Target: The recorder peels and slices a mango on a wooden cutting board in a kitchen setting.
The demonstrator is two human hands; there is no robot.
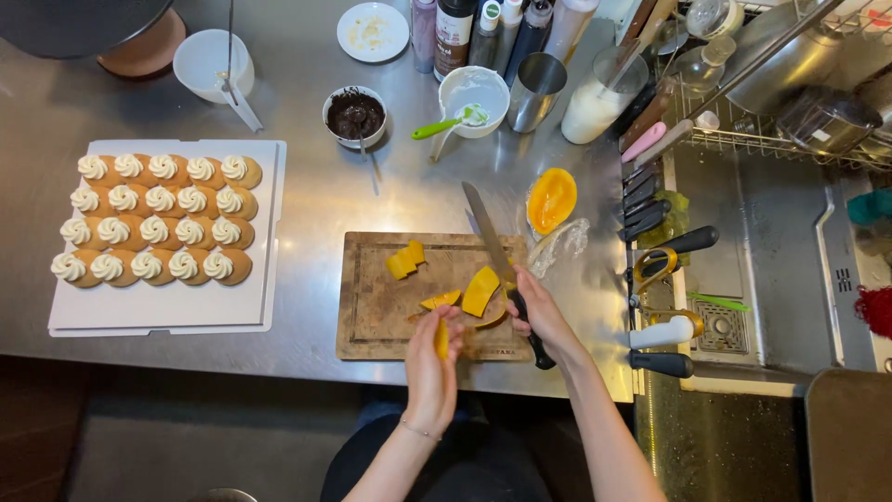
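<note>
Here:
- Left hand [432, 358]: fingers pinched on a narrow orange mango slice [441, 338], which they partly hide.
- Right hand [542, 311]: fingers wrapped round the black handle, mostly covered, of a long steel-bladed kitchen knife [487, 232].
- Between the fingertips of both hands: cut mango pieces [479, 291] on the worn wooden cutting board [372, 307].
- Beyond the knife fingers: a scooped mango half [551, 200].

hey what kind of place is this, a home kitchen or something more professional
Probably a working pastry or commercial kitchen. The stainless steel counter runs into a sink with a dish rack, a white tray holds rows of cream-topped pastries, and several knives sit beside the wooden cutting board.
</note>
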